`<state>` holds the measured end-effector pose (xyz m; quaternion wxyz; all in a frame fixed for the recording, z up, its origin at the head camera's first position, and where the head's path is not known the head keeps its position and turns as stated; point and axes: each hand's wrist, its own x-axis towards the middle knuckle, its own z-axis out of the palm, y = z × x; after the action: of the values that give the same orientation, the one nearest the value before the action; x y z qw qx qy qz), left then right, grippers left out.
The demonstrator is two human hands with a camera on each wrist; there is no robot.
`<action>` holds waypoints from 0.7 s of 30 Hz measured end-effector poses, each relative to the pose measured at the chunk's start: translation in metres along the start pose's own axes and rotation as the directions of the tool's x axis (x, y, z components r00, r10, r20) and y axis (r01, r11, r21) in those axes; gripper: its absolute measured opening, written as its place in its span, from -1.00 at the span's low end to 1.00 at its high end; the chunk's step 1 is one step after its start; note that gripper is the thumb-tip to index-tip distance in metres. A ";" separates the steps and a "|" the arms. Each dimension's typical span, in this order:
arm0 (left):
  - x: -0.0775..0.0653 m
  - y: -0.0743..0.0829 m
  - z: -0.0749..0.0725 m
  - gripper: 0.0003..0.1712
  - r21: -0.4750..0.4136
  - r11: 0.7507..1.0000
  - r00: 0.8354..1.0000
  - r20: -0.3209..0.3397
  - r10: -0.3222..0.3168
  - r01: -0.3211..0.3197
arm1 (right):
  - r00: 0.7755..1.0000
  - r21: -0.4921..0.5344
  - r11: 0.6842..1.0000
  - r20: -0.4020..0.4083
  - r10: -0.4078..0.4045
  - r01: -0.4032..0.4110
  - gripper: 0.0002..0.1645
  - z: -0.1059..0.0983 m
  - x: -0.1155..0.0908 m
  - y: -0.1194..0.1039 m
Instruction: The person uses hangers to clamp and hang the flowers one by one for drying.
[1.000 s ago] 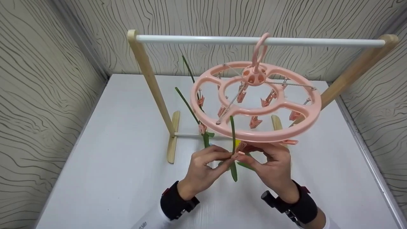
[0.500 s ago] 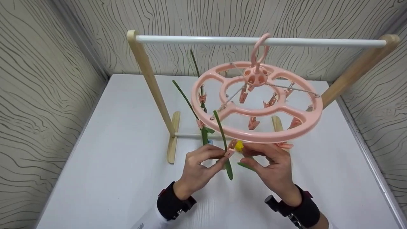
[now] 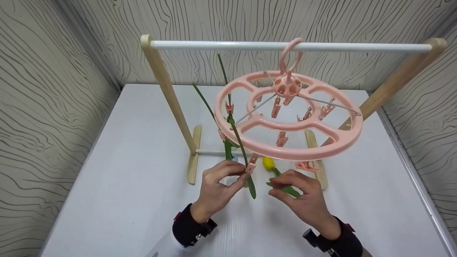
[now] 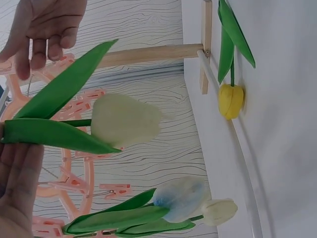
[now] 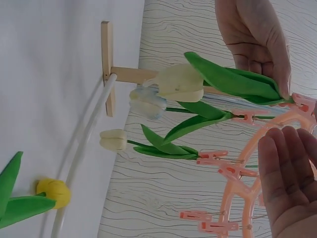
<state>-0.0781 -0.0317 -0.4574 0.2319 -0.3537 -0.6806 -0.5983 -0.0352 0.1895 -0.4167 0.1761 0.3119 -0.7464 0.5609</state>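
Observation:
My left hand point(image 3: 218, 184) pinches a cream tulip point(image 4: 124, 119) by its stem and leaves, beside a pink clip point(image 3: 250, 168) hanging from the round pink rack point(image 3: 291, 153). The tulip hangs head down, its green stem rising past the rack's rim; in the right wrist view the clip point(image 5: 303, 105) meets the stem just by the fingertips. My right hand point(image 3: 303, 191) is apart from the clip, fingers loosely bent and holding nothing. Below it, a yellow tulip point(image 3: 268, 164) lies on the table. A bluish-white tulip point(image 5: 147, 103) and another cream tulip point(image 5: 114, 140) hang from clips at the left.
The rack's hook point(image 3: 291, 53) hangs on a white rod point(image 3: 221, 45) between wooden posts point(image 3: 167, 89). More pink clips point(image 3: 282, 139) dangle under the rack. A lower white bar point(image 3: 210, 152) joins the stand's feet on the white table point(image 3: 117, 185). Patterned walls stand around it.
My right hand has let go of the clip and drawn down and right. My left hand has moved slightly left with the tulip. The rack has turned a little, swinging its clips and hanging flowers.

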 end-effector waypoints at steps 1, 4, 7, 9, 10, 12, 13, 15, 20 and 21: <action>0.000 0.000 0.000 -0.81 0.001 1.000 1.000 -0.002 -0.001 0.001 | 1.000 0.001 1.000 0.011 0.007 -0.007 -0.51 0.000 -0.002 0.001; 0.000 0.000 -0.001 -0.81 0.003 1.000 1.000 -0.009 -0.005 0.005 | 0.999 -0.005 0.999 0.023 0.041 -0.041 -0.52 0.001 -0.010 0.006; 0.000 0.000 -0.002 -0.81 0.003 1.000 1.000 -0.014 -0.006 0.006 | 0.996 -0.046 0.995 0.021 0.089 -0.088 -0.54 0.001 -0.019 0.014; 0.000 0.000 -0.002 -0.81 0.003 1.000 1.000 -0.017 -0.009 0.009 | 0.991 -0.081 0.988 0.023 0.132 -0.130 -0.58 -0.001 -0.027 0.024; 0.000 0.000 -0.002 -0.81 0.001 1.000 1.000 -0.017 -0.011 0.011 | 0.988 -0.104 0.984 0.025 0.151 -0.147 -0.60 -0.002 -0.031 0.031; 0.000 0.000 -0.002 -0.81 -0.002 1.000 1.000 -0.019 -0.015 0.015 | 0.982 -0.153 0.972 0.037 0.187 -0.180 -0.63 -0.005 -0.040 0.044; 0.000 -0.001 -0.003 -0.81 -0.003 1.000 1.000 -0.020 -0.016 0.016 | 0.978 -0.181 0.964 0.045 0.205 -0.194 -0.64 -0.007 -0.044 0.051; 0.000 -0.001 -0.003 -0.80 -0.007 1.000 1.000 -0.023 -0.016 0.016 | 0.968 -0.247 0.943 0.060 0.244 -0.222 -0.65 -0.011 -0.052 0.062; 0.001 -0.001 -0.003 -0.80 -0.009 1.000 0.999 -0.034 -0.016 0.016 | 0.938 -0.444 0.857 0.092 0.333 -0.261 -0.64 -0.020 -0.066 0.081; 0.001 -0.001 -0.003 -0.80 -0.010 1.000 0.999 -0.036 -0.016 0.016 | 0.928 -0.480 0.834 0.096 0.359 -0.273 -0.64 -0.022 -0.068 0.084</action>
<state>-0.0797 -0.0345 -0.4569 0.2376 -0.3385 -0.6762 -0.6097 -0.0425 0.2433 -0.5123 0.0800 0.1834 -0.9116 0.3592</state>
